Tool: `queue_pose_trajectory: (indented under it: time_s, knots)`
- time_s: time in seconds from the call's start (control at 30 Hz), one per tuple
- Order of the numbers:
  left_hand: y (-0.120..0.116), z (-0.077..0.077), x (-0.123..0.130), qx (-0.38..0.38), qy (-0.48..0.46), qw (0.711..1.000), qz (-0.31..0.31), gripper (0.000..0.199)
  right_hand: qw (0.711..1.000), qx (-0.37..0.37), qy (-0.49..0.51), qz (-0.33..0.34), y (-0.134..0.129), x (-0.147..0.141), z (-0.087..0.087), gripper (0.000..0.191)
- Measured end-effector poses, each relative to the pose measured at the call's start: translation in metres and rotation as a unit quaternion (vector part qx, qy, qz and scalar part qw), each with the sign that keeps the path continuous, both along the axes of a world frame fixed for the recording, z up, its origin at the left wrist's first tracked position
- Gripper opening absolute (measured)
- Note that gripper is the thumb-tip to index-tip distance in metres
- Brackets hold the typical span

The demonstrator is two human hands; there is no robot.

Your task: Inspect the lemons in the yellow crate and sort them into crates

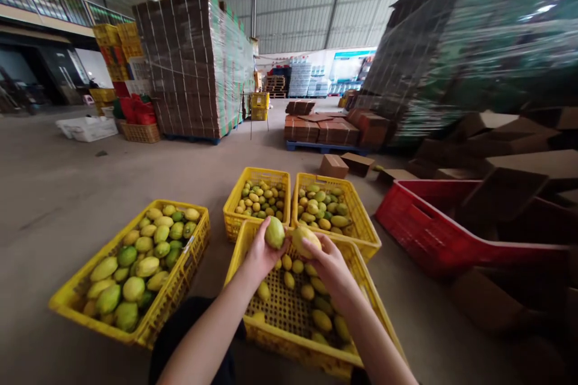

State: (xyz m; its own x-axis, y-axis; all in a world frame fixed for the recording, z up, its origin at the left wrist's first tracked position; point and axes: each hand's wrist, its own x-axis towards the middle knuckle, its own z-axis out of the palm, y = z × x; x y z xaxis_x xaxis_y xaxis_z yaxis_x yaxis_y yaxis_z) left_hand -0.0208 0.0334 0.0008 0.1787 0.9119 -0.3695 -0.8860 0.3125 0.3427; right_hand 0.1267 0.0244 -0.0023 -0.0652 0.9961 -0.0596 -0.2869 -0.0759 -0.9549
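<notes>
My left hand (pixel 264 252) is closed around a greenish-yellow lemon (pixel 274 233). Beside it, a paler yellow lemon (pixel 305 241) is gripped in my right hand (pixel 329 261). Both hands are raised over the near yellow plastic crate (pixel 280 334), whose perforated floor shows on the left while loose lemons (pixel 322 320) lie mostly along its right side. Just behind stand a smaller-looking yellow crate (pixel 232 215) and a second yellow crate (pixel 361 225), each holding lemons. At the left, another yellow crate (pixel 198 234) is heaped with green and yellow lemons.
A red crate (pixel 406 216) with cardboard in it stands at the right, among open cardboard boxes (pixel 510 174). Flattened cartons (pixel 320 130) rest on a blue pallet (pixel 316 147) ahead. Wrapped carton stacks (pixel 180 66) rise on both sides.
</notes>
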Motion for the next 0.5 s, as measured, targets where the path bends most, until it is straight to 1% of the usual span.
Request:
queue_pose_trajectory:
  time_s: [0.07,0.2,0.3,0.37,0.43,0.5]
  knots:
    - [0.002,0.0,0.001,0.012,0.009,1.0,0.003,0.028,0.999,0.006,-0.032,-0.005,0.002,-0.003,-0.003,0.044]
    - [0.008,-0.005,0.004,0.057,0.037,0.998,0.005,0.046,0.998,0.015,-0.064,-0.014,0.005,-0.017,-0.006,0.045]
    - [0.013,-0.01,0.008,0.082,0.07,0.994,-0.02,0.067,0.999,0.004,-0.037,-0.005,0.007,-0.032,-0.004,0.043]
    - [0.016,-0.011,0.012,0.087,0.091,0.992,-0.03,0.076,1.0,-0.003,-0.014,-0.014,0.01,-0.038,-0.001,0.04]
    - [0.018,-0.011,0.016,0.092,0.114,0.989,-0.004,0.072,0.999,0.001,-0.003,-0.038,0.013,-0.04,0.003,0.04]
    - [0.019,-0.01,0.019,0.103,0.136,0.985,0.029,0.063,0.998,0.01,0.01,-0.061,0.017,-0.036,0.008,0.04]
